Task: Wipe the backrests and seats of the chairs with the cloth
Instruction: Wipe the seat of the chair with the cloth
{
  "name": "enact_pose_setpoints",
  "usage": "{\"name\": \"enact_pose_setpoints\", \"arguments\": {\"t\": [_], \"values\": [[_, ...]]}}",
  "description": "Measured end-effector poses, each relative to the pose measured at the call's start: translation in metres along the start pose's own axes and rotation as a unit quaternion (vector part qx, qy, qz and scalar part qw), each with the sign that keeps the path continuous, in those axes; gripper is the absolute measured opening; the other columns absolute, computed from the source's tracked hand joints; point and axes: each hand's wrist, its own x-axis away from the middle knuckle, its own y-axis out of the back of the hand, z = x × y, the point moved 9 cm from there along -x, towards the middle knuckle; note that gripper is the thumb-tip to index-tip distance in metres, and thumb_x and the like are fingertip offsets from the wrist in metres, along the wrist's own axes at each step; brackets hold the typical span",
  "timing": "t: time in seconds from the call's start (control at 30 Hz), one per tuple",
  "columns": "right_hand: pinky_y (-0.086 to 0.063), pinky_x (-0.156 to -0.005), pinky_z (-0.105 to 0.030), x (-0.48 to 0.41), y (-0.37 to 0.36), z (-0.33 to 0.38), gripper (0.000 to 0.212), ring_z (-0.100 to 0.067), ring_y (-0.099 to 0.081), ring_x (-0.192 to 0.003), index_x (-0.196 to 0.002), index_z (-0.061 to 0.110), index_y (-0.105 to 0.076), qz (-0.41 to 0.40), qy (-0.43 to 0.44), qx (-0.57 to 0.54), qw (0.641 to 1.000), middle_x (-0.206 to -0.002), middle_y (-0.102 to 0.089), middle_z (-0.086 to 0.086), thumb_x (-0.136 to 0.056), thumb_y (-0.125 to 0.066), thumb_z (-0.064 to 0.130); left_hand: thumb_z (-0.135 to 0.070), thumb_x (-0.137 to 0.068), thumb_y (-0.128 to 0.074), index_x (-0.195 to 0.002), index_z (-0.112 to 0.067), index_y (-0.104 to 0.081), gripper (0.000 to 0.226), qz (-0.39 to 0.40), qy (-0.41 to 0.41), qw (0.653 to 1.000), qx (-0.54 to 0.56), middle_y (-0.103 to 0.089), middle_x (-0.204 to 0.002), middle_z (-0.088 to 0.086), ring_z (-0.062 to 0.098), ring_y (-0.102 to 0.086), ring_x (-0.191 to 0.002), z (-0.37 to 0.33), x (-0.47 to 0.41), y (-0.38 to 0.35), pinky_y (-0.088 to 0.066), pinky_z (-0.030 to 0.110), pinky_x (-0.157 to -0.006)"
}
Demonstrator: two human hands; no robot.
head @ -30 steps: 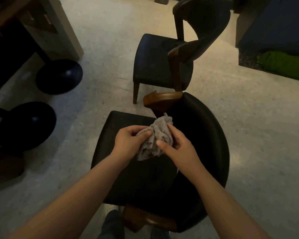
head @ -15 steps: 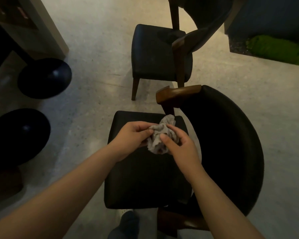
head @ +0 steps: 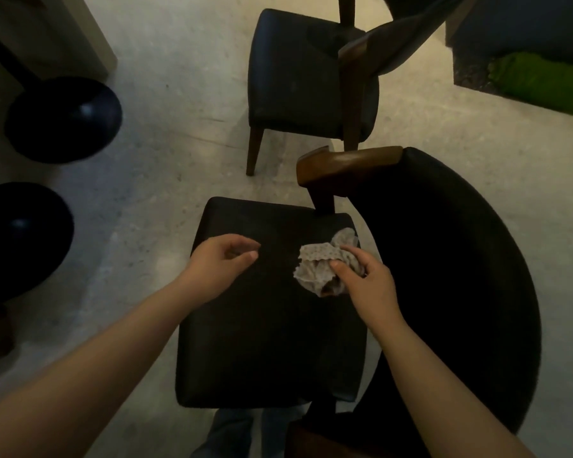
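Note:
A black chair stands right below me, its seat (head: 265,352) square and its curved black backrest (head: 444,276) on the right with a brown wooden end (head: 348,163). A crumpled grey dotted cloth (head: 318,269) lies on the far right part of the seat. My right hand (head: 368,285) grips the cloth from its right side. My left hand (head: 219,266) hovers over the seat's left part, fingers loosely curled, holding nothing. A second black chair (head: 295,77) stands farther ahead, its backrest (head: 397,44) also to the right.
Two round black table bases (head: 63,117) (head: 20,239) sit on the pale floor at the left. A green patch (head: 543,81) lies in a dark bed at the upper right. My trouser leg (head: 232,434) shows below the seat's near edge.
My left hand has let go of the cloth and moved left. My right hand has brought the cloth down onto the seat. The view has shifted closer over the chair.

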Motion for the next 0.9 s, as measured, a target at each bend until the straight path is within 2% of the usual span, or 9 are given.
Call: {"name": "enact_pose_setpoints", "arguments": {"t": [0.13,0.3,0.4,0.5,0.67,0.8,0.9], "values": [[-0.045,-0.095,-0.026,-0.035,-0.005,-0.038,0.043,-0.017,-0.056,-0.117,-0.134,0.014,-0.056,0.0,-0.007,0.098,0.995,-0.13,-0.059,-0.005,-0.093,-0.064,0.023,-0.031,-0.093,-0.059,-0.11,-0.041,-0.059,0.02,0.017,0.014,0.998,-0.055,-0.061,-0.1,-0.022,-0.007,-0.057,-0.093,0.036,-0.03,-0.023,-0.042,0.012,-0.07],[-0.037,-0.09,-0.019,-0.067,-0.039,-0.087,0.043,-0.022,-0.054,-0.121,-0.135,0.01,-0.055,0.043,-0.047,0.142,0.988,-0.132,-0.058,-0.009,-0.094,-0.061,0.022,-0.032,-0.091,-0.062,-0.109,-0.044,-0.058,0.021,0.03,0.038,0.991,-0.124,-0.057,-0.094,-0.025,-0.01,-0.055,-0.086,0.097,-0.062,-0.053,-0.038,0.009,-0.066],[-0.042,-0.094,-0.026,-0.08,-0.065,-0.107,0.039,-0.023,-0.055,-0.118,-0.134,0.014,-0.055,0.071,-0.056,0.181,0.979,-0.133,-0.056,-0.009,-0.098,-0.055,0.027,-0.031,-0.091,-0.063,-0.119,-0.034,-0.06,0.029,0.027,0.027,0.981,-0.192,-0.049,-0.098,-0.023,-0.007,-0.051,-0.08,0.127,-0.077,-0.064,-0.036,0.009,-0.066],[-0.047,-0.096,-0.036,-0.089,-0.089,-0.116,0.038,-0.023,-0.054,-0.116,-0.131,0.02,-0.053,0.062,-0.05,0.236,0.968,-0.142,-0.043,-0.008,-0.099,-0.046,0.041,-0.032,-0.091,-0.062,-0.124,-0.03,-0.058,0.033,0.034,0.006,0.968,-0.247,-0.043,-0.104,-0.019,-0.003,-0.049,-0.08,0.143,-0.09,-0.07,-0.036,0.01,-0.065],[-0.041,-0.102,-0.035,-0.106,-0.132,-0.119,0.057,-0.022,-0.036,-0.136,-0.144,0.025,-0.04,0.035,-0.01,0.29,0.956,-0.154,-0.027,-0.004,-0.095,-0.046,0.053,-0.033,-0.092,-0.061,-0.123,-0.029,-0.058,0.031,0.023,-0.001,0.964,-0.265,-0.043,-0.106,-0.017,-0.001,-0.048,-0.081,0.154,-0.107,-0.069,-0.035,0.011,-0.065],[-0.035,-0.109,-0.043,-0.109,-0.154,-0.128,0.063,-0.025,-0.031,-0.14,-0.145,0.024,-0.036,0.01,0.026,0.325,0.945,-0.154,-0.029,-0.005,-0.092,-0.049,0.055,-0.031,-0.092,-0.06,-0.125,-0.024,-0.059,0.033,-0.015,-0.004,0.96,-0.279,-0.048,-0.11,-0.011,0.001,-0.047,-0.09,0.159,-0.112,-0.06,-0.038,0.019,-0.077],[-0.031,-0.111,-0.051,-0.101,-0.158,-0.139,0.064,-0.025,-0.027,-0.142,-0.145,0.028,-0.032,-0.003,0.068,0.378,0.923,-0.153,-0.028,-0.005,-0.091,-0.046,0.058,-0.03,-0.092,-0.061,-0.129,-0.022,-0.056,0.039,-0.034,0.007,0.953,-0.3,-0.052,-0.126,0.0,0.014,-0.053,-0.105,0.166,-0.113,-0.054,-0.045,0.028,-0.088]]}}
